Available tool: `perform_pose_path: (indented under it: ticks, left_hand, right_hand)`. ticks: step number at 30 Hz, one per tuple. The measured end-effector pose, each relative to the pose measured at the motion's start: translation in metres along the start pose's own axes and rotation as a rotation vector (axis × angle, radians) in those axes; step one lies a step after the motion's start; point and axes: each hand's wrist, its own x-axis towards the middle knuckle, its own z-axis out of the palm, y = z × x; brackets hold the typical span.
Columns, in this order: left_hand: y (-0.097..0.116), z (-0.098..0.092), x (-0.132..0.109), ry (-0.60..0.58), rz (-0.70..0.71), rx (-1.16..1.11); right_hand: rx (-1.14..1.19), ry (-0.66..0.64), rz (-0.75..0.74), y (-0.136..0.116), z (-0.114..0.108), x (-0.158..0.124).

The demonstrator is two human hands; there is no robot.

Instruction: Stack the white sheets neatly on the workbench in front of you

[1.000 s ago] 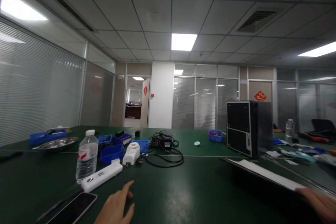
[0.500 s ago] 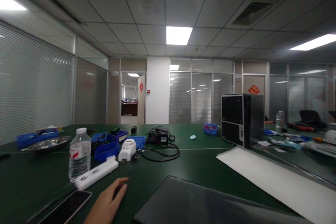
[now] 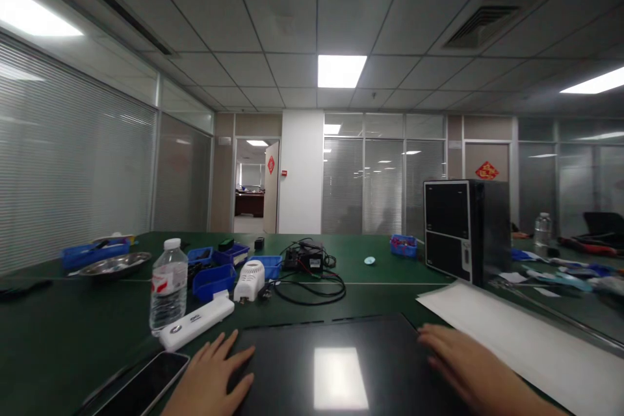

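Head view: fingers [image 3: 234,354] atop dark panel [image 3: 341,364]

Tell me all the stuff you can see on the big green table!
Flat panel: 1, black, glossy, front middle, under both hands.
Phone: 1, black, front left.
White device: 1, long, beside the bottle.
Water bottle: 1, clear, white cap, left.
Bins: several, blue, left and middle.
Metal dish: 1, silver, far left.
Cables: black tangle, middle.
Computer tower: 1, black, right.
Paper sheet: 1, white, right.
Left hand: on the panel's left edge.
Right hand: on the panel's right side.
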Motion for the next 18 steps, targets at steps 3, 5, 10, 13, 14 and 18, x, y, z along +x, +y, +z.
perform_pose_path:
  ticks: [3, 5, 10, 13, 14, 18]
  left_hand:
    - [-0.005, 0.002, 0.007, 0.078, -0.039, 0.078]
    - [-0.008, 0.004, 0.010, 0.099, -0.032, 0.101]
    - [-0.014, 0.008, 0.009, -0.015, 0.023, 0.063]
    - [-0.018, 0.011, 0.008, -0.073, -0.032, 0.065]
    - [-0.019, 0.012, 0.009, -0.078, -0.049, 0.071]
    - [-0.022, 0.020, 0.012, -0.065, -0.033, 0.026]
  right_hand:
    - [-0.237, -0.086, 0.521, 0.088, 0.033, -0.017]
    - [-0.246, -0.135, 0.682, 0.126, 0.045, -0.036]
    - [-0.164, -0.189, 0.653, 0.135, 0.045, -0.056]
    - [-0.172, -0.151, 0.575, 0.110, 0.039, -0.047]
    - [-0.163, -0.131, 0.538, 0.098, 0.037, -0.043]
    - [-0.050, -0.056, 0.381, 0.035, 0.020, -0.024]
